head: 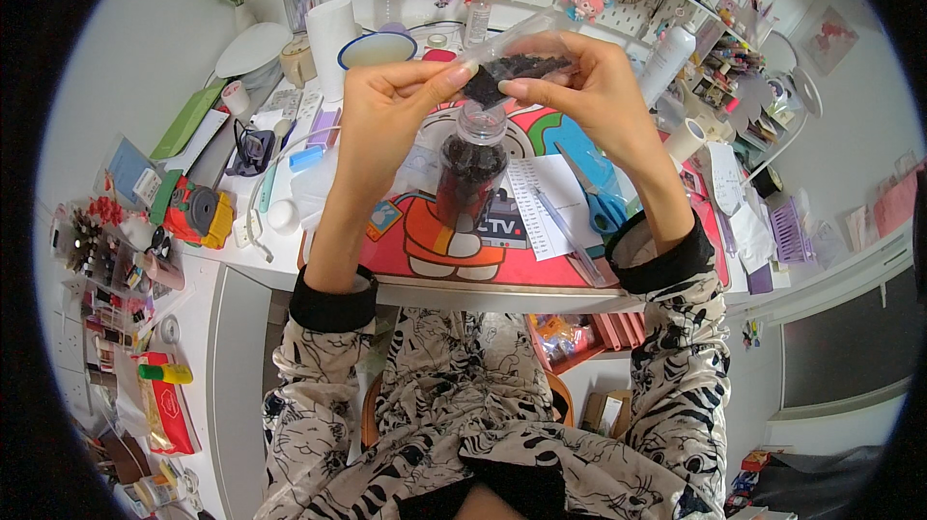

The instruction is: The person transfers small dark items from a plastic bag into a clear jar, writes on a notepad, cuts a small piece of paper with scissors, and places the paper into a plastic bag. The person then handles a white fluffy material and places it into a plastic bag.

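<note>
Between my left hand [409, 103] and my right hand [579, 89], a clear plastic bag [523, 60] holds dark, crumbly pieces. Fingers and thumbs of both hands pinch the bag near one corner, which is tilted down just over the mouth of a clear jar [472, 172]. The jar stands upright and uncapped on a red cartoon desk mat [369, 252], with dark pieces inside up to its shoulder. Whether anything is falling from the bag cannot be told. Right of the jar lie a printed paper sheet [539, 230], a pen [561, 219] and blue-handled scissors [605, 208].
Behind the hands stand a white paper roll [332, 49], a blue-rimmed dish [376, 51] and a spray bottle [478, 13]. A toy train [195, 212] and a white cable lie at left. To the right are a white spray can [668, 60], a tape roll [684, 140] and a purple basket [791, 230].
</note>
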The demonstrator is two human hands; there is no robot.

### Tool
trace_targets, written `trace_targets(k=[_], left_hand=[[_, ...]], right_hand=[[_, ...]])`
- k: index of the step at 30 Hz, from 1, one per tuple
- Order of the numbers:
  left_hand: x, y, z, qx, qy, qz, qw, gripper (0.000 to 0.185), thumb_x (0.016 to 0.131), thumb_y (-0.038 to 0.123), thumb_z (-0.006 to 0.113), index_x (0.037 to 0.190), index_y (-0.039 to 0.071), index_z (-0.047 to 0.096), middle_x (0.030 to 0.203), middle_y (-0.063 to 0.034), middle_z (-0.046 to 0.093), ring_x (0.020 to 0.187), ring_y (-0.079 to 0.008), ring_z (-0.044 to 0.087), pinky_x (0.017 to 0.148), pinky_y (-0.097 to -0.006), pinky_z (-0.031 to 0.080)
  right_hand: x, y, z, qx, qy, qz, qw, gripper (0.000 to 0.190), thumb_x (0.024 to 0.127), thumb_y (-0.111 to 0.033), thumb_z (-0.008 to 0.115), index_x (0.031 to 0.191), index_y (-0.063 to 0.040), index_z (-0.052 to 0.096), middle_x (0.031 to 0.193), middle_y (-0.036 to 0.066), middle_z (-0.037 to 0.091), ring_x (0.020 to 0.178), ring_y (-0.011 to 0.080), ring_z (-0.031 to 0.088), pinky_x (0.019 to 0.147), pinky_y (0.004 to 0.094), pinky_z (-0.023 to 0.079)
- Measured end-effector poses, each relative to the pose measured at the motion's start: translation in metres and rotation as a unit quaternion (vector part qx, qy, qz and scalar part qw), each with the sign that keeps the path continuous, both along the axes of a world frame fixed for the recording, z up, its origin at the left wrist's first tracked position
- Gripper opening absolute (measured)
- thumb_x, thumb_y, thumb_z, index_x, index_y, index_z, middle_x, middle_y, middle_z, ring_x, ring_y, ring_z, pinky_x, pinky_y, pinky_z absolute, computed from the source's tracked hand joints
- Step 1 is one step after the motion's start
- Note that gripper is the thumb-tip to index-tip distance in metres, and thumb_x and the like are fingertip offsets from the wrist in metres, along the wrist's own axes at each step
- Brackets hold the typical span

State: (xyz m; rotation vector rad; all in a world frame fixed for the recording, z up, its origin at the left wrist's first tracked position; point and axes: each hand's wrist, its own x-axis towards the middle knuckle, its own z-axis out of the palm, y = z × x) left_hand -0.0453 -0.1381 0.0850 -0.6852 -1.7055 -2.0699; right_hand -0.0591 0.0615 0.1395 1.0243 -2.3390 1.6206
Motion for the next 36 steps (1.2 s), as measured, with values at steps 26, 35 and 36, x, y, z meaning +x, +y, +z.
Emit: trace_targets(k=[26,35,36], left_hand=[[0.0036,0.002,0.0023,0.017,-0.005,0.005,1.0,0.021,0.085,0.01,0.068,0.098,-0.006,0.069,0.084,-0.009,0.069,0.075,-0.0094,0.063,0.07,-0.0203,0.051],[0.0058,0.0034,0.003,0.019,-0.007,0.007,1.0,0.02,0.085,0.01,0.068,0.097,-0.006,0.069,0.084,-0.0097,0.069,0.075,-0.0099,0.063,0.07,-0.0201,0.051],[0.0062,0.0034,0.0027,0.025,-0.008,0.004,1.0,0.02,0.085,0.01,0.068,0.097,-0.006,0.069,0.084,-0.0097,0.069,0.075,-0.0099,0.063,0.07,-0.02,0.051]], right_hand=[[0.0037,-0.0003,0.0026,0.014,0.033,-0.018,0.999,0.029,0.078,-0.012,0.075,0.1,0.002,0.064,0.072,0.003,0.064,0.064,0.0037,0.06,0.056,0.0188,0.044],[0.0068,-0.0013,0.0037,0.006,0.015,-0.02,1.0,0.03,0.077,-0.012,0.075,0.1,0.003,0.064,0.077,0.003,0.065,0.064,0.0034,0.058,0.058,0.0186,0.045],[0.0068,-0.0015,0.0034,0.001,0.009,-0.017,1.0,0.03,0.077,-0.012,0.075,0.101,0.003,0.064,0.076,0.003,0.065,0.064,0.0035,0.059,0.058,0.0187,0.045]])
